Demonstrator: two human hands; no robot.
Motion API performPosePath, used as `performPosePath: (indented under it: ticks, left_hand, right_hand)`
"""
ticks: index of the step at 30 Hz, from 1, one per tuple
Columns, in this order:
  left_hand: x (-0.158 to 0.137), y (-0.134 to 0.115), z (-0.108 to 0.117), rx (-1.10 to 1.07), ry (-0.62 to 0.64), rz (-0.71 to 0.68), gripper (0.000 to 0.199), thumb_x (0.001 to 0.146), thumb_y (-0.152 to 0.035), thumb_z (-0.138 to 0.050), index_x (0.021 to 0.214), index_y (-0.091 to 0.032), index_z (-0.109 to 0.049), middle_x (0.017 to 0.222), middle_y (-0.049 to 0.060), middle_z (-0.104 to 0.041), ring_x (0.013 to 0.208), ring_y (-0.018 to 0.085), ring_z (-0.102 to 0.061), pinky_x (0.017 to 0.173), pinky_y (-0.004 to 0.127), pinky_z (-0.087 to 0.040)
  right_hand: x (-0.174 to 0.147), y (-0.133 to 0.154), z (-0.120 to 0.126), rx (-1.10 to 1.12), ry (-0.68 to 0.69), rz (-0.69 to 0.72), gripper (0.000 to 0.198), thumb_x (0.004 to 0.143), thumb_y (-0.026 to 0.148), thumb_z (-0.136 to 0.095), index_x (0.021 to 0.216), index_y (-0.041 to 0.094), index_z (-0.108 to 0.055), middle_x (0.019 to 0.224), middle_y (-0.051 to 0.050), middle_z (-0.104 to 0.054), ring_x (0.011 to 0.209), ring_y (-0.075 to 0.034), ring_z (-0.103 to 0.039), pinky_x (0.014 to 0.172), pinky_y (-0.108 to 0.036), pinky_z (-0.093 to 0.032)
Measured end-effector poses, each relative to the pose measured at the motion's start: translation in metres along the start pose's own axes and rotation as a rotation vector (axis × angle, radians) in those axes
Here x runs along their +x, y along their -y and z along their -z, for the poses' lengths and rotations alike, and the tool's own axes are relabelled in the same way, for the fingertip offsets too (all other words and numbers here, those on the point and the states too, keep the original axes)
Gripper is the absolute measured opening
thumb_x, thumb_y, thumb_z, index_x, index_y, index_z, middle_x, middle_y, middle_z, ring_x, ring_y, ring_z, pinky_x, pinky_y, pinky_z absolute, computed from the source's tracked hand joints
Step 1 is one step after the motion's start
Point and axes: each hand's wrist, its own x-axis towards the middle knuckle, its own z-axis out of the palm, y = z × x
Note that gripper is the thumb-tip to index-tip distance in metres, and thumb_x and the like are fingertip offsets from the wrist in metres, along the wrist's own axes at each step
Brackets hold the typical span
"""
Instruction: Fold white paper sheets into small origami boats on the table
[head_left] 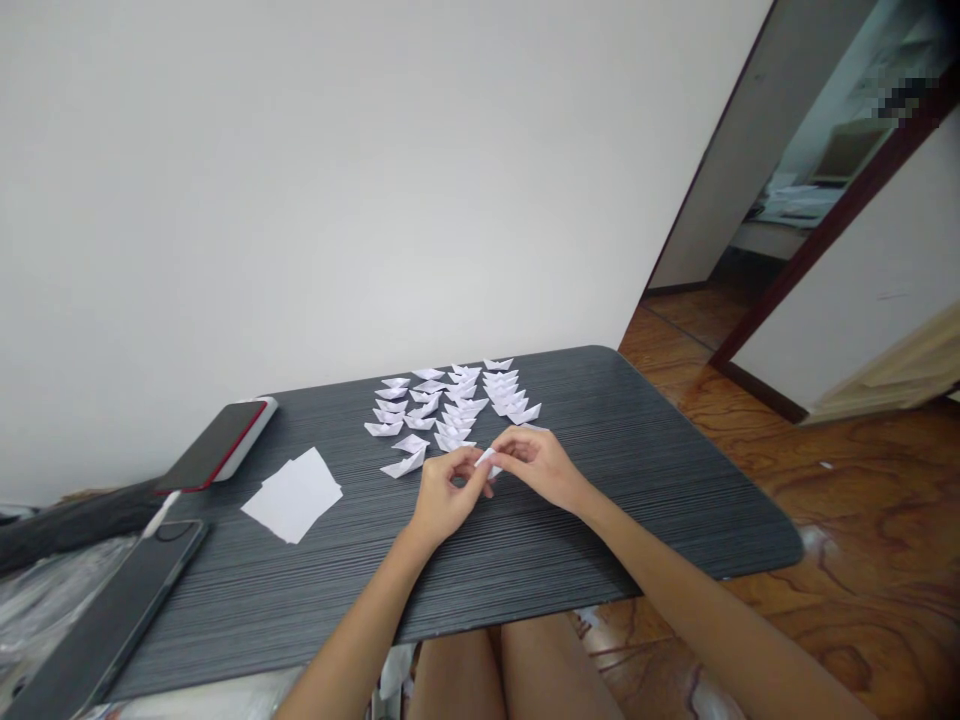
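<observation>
A small folded piece of white paper (pixel 486 457) is pinched between my two hands, just above the dark table. My left hand (pixel 448 492) has thumb and fingers closed on its left side. From the right, my right hand (pixel 541 467) grips the same piece between thumb and index finger. Its exact folds are partly hidden by my fingers. Right behind my hands stand several folded white paper boats (pixel 457 400) in rough rows. One paper boat (pixel 405 463) lies nearest my left hand.
Loose white paper sheets (pixel 294 497) lie on the dark striped table (pixel 600 560) to the left. Beyond them are a red-edged phone on a white block (pixel 217 450) and another dark phone (pixel 127 610). A white wall (pixel 360 200) borders the table's back; an open doorway stands right.
</observation>
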Motion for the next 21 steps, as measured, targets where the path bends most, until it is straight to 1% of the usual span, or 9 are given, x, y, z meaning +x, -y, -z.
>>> performPosePath:
  ticks: [3,6,8,11,13,16,19,21]
  left_hand:
    - [0.0003,-0.0008,-0.0015,-0.025,0.019,0.028,0.023,0.076,-0.034,-0.050,0.078,-0.012,-0.055,0.052,0.000,-0.057,0.044,0.010,-0.056,0.044,0.019,-0.043]
    - [0.0018,-0.0017,-0.0047,-0.133,0.073,0.091,0.026,0.076,-0.036,-0.049,0.079,-0.011,-0.053,0.058,0.002,-0.059,0.046,0.011,-0.058,0.042,0.019,-0.043]
    - [0.0025,-0.0013,-0.0067,-0.193,0.114,0.133,0.027,0.077,-0.037,-0.047,0.078,-0.011,-0.053,0.063,0.004,-0.060,0.047,0.011,-0.059,0.040,0.019,-0.041]
    - [0.0027,0.0003,-0.0072,-0.200,0.146,0.153,0.029,0.079,-0.037,-0.043,0.071,-0.011,-0.051,0.056,0.001,-0.057,0.040,0.009,-0.055,0.037,0.018,-0.038]
    - [0.0024,0.0012,-0.0055,-0.161,0.116,0.148,0.032,0.081,-0.038,-0.040,0.065,-0.011,-0.050,0.047,-0.002,-0.052,0.034,0.007,-0.049,0.035,0.017,-0.034]
    - [0.0022,0.0009,-0.0019,-0.074,0.036,0.134,0.036,0.081,-0.038,-0.040,0.057,-0.013,-0.048,0.038,-0.005,-0.045,0.029,0.004,-0.039,0.034,0.016,-0.029]
    - [0.0027,-0.0008,0.0002,0.000,0.016,0.129,0.038,0.078,-0.039,-0.044,0.050,-0.013,-0.046,0.032,-0.007,-0.037,0.028,0.002,-0.032,0.033,0.016,-0.025]
    - [0.0033,-0.0025,0.0003,-0.013,0.010,0.150,0.039,0.077,-0.040,-0.045,0.049,-0.013,-0.045,0.032,-0.007,-0.036,0.027,0.002,-0.031,0.032,0.016,-0.023]
  right_hand:
    - [0.0003,0.0015,0.0004,0.053,0.016,-0.077,0.015,0.067,0.027,-0.060,0.068,0.013,-0.056,0.062,0.001,-0.055,0.054,-0.008,-0.051,0.052,-0.021,-0.040]
    - [0.0002,0.0026,-0.0007,0.122,0.004,-0.138,0.017,0.068,0.029,-0.059,0.068,0.013,-0.054,0.058,0.002,-0.052,0.046,-0.005,-0.044,0.045,-0.019,-0.035]
    - [0.0004,0.0020,-0.0019,0.139,-0.026,-0.148,0.017,0.068,0.029,-0.058,0.069,0.013,-0.053,0.057,0.003,-0.051,0.044,-0.004,-0.042,0.043,-0.018,-0.034]
    - [0.0003,0.0000,-0.0030,0.104,-0.036,-0.118,0.017,0.068,0.029,-0.058,0.072,0.013,-0.052,0.059,0.003,-0.051,0.046,-0.005,-0.043,0.046,-0.019,-0.035]
    - [-0.0006,-0.0009,-0.0029,0.055,0.014,-0.091,0.016,0.069,0.028,-0.058,0.073,0.013,-0.052,0.060,0.002,-0.052,0.049,-0.006,-0.045,0.049,-0.020,-0.036]
    - [-0.0030,0.0000,-0.0022,-0.013,0.104,-0.101,0.015,0.068,0.027,-0.058,0.072,0.013,-0.053,0.057,0.002,-0.051,0.050,-0.007,-0.045,0.049,-0.021,-0.035]
    - [-0.0053,0.0029,-0.0022,-0.068,0.161,-0.123,0.017,0.070,0.028,-0.056,0.064,0.012,-0.054,0.055,0.001,-0.051,0.048,-0.006,-0.042,0.047,-0.020,-0.033]
    - [-0.0063,0.0038,-0.0028,-0.062,0.200,-0.138,0.022,0.073,0.030,-0.053,0.060,0.011,-0.055,0.053,0.001,-0.051,0.045,-0.005,-0.040,0.046,-0.020,-0.031]
